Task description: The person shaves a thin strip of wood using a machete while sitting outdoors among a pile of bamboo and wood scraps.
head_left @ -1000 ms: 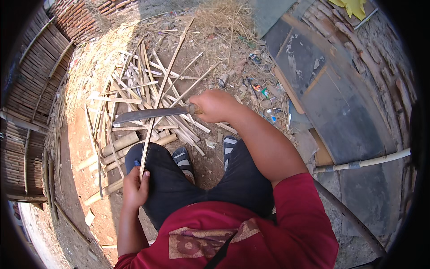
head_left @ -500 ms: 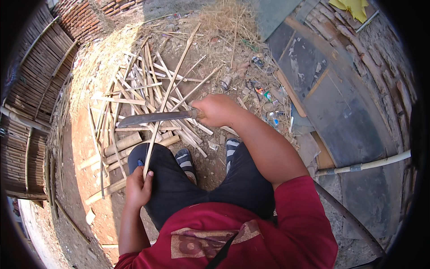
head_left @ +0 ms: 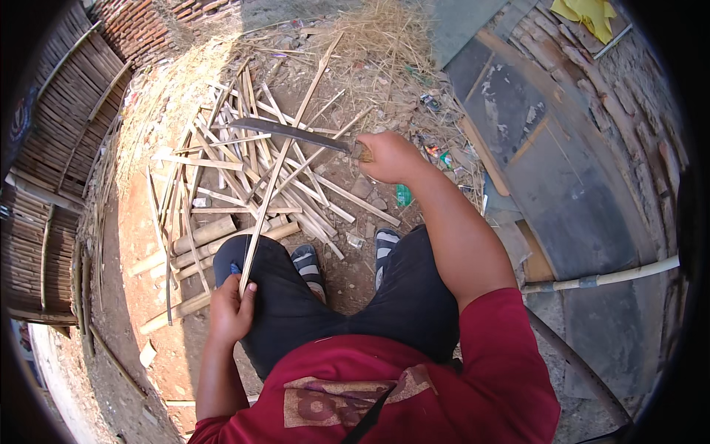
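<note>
My left hand is closed round the near end of a long bamboo strip, beside my left knee. The strip slants up and away to the right over the pile. My right hand grips the wooden handle of a machete. Its dark blade points left and lies across the strip in view, well beyond my left hand; whether they touch I cannot tell. Below the blade spreads a loose heap of split bamboo strips.
Thick bamboo poles lie left of my feet. A bamboo slat wall stands at the left, a brick wall at the far left. Dark boards lean along the right side. Straw and litter cover the ground ahead.
My right hand has moved the machete farther away and to the right, up along the bamboo strip. My left hand keeps its hold in nearly the same place.
</note>
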A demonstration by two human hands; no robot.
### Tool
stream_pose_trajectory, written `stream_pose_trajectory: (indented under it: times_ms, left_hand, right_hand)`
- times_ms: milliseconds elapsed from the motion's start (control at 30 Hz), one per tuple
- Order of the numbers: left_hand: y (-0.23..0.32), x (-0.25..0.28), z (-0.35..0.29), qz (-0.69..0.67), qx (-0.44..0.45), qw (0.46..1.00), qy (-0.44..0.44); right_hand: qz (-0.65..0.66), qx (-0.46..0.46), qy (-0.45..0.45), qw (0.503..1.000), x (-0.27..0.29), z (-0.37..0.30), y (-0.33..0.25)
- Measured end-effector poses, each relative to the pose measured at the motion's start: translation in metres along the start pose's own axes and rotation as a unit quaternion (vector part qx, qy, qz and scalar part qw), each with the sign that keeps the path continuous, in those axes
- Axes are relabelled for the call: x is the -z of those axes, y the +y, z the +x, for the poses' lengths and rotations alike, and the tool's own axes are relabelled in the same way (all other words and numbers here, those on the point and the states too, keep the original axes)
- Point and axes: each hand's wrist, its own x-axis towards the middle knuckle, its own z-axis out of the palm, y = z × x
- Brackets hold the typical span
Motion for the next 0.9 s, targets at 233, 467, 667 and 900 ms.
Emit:
stream_pose_trajectory:
  times_ms: [233, 467, 667, 900]
  left_hand:
    - [-0.006, 0.004, -0.001, 0.004, 0.001, 1.000, -0.012]
    - [0.004, 0.008, 0.002, 0.011, 0.009, 1.000, -0.012]
    - [0.008, 0.008, -0.001, 0.020, 0.002, 1.000, -0.009]
    - [-0.001, 0.006, -0.001, 0.004, 0.012, 1.000, -0.002]
  right_hand:
    - [-0.049, 0.137, -0.154, 0.977, -0.013, -0.006, -0.067]
    - [-0.026, -0.009, -0.040, 0.999, -0.009, 0.013, -0.013]
    - [-0.049, 0.141, -0.187, 0.971, -0.009, -0.009, -0.076]
    - [0.063, -0.054, 0.023, 0.996, -0.011, 0.017, 0.001]
